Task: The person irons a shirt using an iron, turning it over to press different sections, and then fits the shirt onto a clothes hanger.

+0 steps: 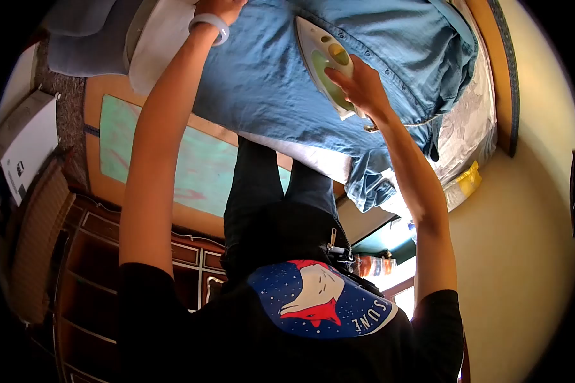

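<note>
A blue buttoned shirt (255,83) lies spread over a light-coloured padded surface, its right part wrinkled and one bit hanging over the front edge. My right hand (362,86) is wrapped round the handle of a white and green iron (319,60), which rests on the shirt beside the row of buttons, tip pointing up and left. At the top edge of the view, my left hand (222,9) is by the shirt's upper left part, a pale bangle on its wrist; its fingers are mostly cut off.
A grey cushioned seat (86,48) stands at the upper left. Below it are a white box (25,143) and a green and pink mat (198,169). A yellow packet (467,180) lies at the right, near the wall (511,242).
</note>
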Tool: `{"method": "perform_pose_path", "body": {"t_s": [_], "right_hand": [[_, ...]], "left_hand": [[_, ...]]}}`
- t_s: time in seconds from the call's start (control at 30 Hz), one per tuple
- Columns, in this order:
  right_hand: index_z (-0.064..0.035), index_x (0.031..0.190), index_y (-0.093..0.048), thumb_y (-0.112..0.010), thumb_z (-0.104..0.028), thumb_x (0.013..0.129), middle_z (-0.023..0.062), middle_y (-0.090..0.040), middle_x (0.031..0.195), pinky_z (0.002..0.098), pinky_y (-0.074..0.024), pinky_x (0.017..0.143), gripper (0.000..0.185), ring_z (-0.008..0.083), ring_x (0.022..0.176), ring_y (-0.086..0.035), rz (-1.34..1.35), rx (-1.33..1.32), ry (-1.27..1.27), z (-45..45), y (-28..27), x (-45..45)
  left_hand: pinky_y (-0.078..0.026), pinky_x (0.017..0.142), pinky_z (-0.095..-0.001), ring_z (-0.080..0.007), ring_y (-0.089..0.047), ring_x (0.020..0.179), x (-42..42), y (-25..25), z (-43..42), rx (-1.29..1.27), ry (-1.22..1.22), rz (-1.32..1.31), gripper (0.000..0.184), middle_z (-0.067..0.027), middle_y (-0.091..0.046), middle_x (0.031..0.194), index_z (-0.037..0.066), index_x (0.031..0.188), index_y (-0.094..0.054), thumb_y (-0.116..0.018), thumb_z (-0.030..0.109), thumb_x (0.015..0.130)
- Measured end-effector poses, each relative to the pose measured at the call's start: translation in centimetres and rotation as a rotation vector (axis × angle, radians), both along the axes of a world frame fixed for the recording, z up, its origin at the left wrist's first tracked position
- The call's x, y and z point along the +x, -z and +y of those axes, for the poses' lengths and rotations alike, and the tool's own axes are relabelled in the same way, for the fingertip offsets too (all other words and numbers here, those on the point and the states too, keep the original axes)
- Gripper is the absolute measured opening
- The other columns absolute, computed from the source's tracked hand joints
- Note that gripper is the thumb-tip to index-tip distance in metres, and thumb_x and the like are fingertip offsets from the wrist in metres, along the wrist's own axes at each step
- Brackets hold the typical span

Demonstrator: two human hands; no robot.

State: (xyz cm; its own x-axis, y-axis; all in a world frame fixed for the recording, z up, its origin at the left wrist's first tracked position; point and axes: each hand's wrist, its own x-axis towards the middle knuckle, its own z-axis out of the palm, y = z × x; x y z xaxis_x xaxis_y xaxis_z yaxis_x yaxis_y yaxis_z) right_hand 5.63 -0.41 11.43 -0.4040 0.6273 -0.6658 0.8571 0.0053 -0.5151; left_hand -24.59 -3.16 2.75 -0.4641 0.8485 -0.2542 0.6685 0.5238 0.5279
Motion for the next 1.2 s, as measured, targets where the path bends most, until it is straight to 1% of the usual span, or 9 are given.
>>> {"method": "perform_pose_path", "body": {"t_s": [0.1,0.4,0.73,0.83,0.93,0.97,1.03,1.17,1.2], "right_hand": [[0.0017,0.103,-0.058,-0.063,-0.041,0.078,0.0251,-0.065,0.087,0.0428,-0.0489,0.074,0.05,0.0394,0.082,-0.064,0.011,0.019,-0.012,-0.2,-0.4,-1.9],[0.0011,0.103,-0.057,-0.062,-0.039,0.079,0.0256,-0.064,0.086,0.0453,-0.0488,0.074,0.047,0.0415,0.082,-0.063,0.016,0.005,-0.058,-3.1,-0.5,-1.7],[-0.0043,0.099,-0.052,-0.062,-0.033,0.08,0.0236,-0.063,0.076,0.0479,-0.0482,0.067,0.036,0.0412,0.074,-0.062,-0.059,-0.024,-0.452,-9.4,-2.9,-1.2],[-0.0047,0.099,-0.053,-0.063,-0.033,0.079,0.0228,-0.063,0.077,0.0476,-0.0481,0.067,0.036,0.0405,0.075,-0.062,-0.028,-0.047,-0.533,-10.1,-2.6,-0.1],[-0.005,0.101,-0.053,-0.063,-0.034,0.079,0.022,-0.064,0.078,0.0469,-0.0483,0.066,0.038,0.0399,0.074,-0.062,-0.018,-0.055,-0.576,-10.0,-2.7,1.2],[-0.0051,0.102,-0.053,-0.063,-0.034,0.079,0.0217,-0.064,0.078,0.0466,-0.0485,0.066,0.038,0.0397,0.073,-0.062,-0.021,-0.054,-0.584,-9.9,-2.9,1.7],[-0.0056,0.106,-0.054,-0.064,-0.035,0.079,0.022,-0.064,0.08,0.0467,-0.0485,0.067,0.041,0.0405,0.073,-0.062,-0.069,-0.072,-0.434,-9.6,-3.4,2.8],[-0.0002,0.105,-0.053,-0.063,-0.028,0.083,0.0125,-0.064,0.074,0.0337,-0.0479,0.052,0.037,0.0201,0.058,-0.062,0.073,-0.272,0.471,-10.0,-2.3,4.4],[0.0018,0.1,-0.053,-0.062,-0.022,0.085,0.0073,-0.06,0.072,0.0261,-0.0442,0.047,0.029,0.01,0.053,-0.054,0.173,-0.297,0.626,-9.4,-2.7,3.3]], "left_hand": [[-0.047,0.08,-0.0445,-0.0377,-0.059,0.093,-1.4,1.3,0.2,0.027,0.026,-0.025,0.024,-0.0205,-0.063,0.095,0.002,0.091,-0.059,-0.06,0.023,0.08],[-0.047,0.08,-0.0442,-0.0386,-0.06,0.091,-2.0,2.1,-0.6,0.085,0.124,-0.109,0.036,-0.0223,-0.063,0.096,0.0,0.1,-0.058,-0.062,0.03,0.082],[-0.048,0.077,-0.0451,-0.0406,-0.06,0.088,-1.6,2.2,-0.6,0.132,0.075,-0.036,0.036,-0.0231,-0.064,0.092,-0.001,0.099,-0.059,-0.06,0.032,0.084],[-0.049,0.076,-0.0408,-0.0353,-0.063,0.087,-1.5,2.2,-1.1,0.238,0.024,-0.117,0.038,-0.0201,-0.065,0.092,-0.001,0.102,-0.059,-0.066,0.029,0.079],[-0.043,0.091,-0.0413,-0.0305,-0.055,0.111,-1.9,1.6,-4.3,0.165,0.083,-0.237,0.047,-0.0124,-0.058,0.12,0.013,0.122,-0.055,-0.056,0.045,0.088],[-0.044,0.086,-0.0403,-0.0316,-0.057,0.102,-1.6,1.2,-5.6,0.169,0.082,-0.206,0.046,-0.0135,-0.061,0.111,0.01,0.116,-0.057,-0.056,0.046,0.087],[-0.047,0.076,-0.0383,-0.0339,-0.062,0.086,-0.7,0.1,-8.6,0.173,0.077,-0.143,0.047,-0.0157,-0.066,0.093,0.004,0.106,-0.06,-0.057,0.047,0.086],[-0.045,0.062,-0.0445,-0.0409,-0.058,0.074,0.8,-1.2,-13.7,0.11,0.01,-0.107,0.041,-0.0209,-0.061,0.079,0.003,0.088,-0.055,-0.056,0.044,0.088],[-0.045,0.061,-0.0446,-0.0411,-0.058,0.072,0.8,-0.9,-14.7,0.098,-0.049,-0.098,0.04,-0.0209,-0.061,0.078,0.003,0.088,-0.055,-0.056,0.043,0.088]]}}
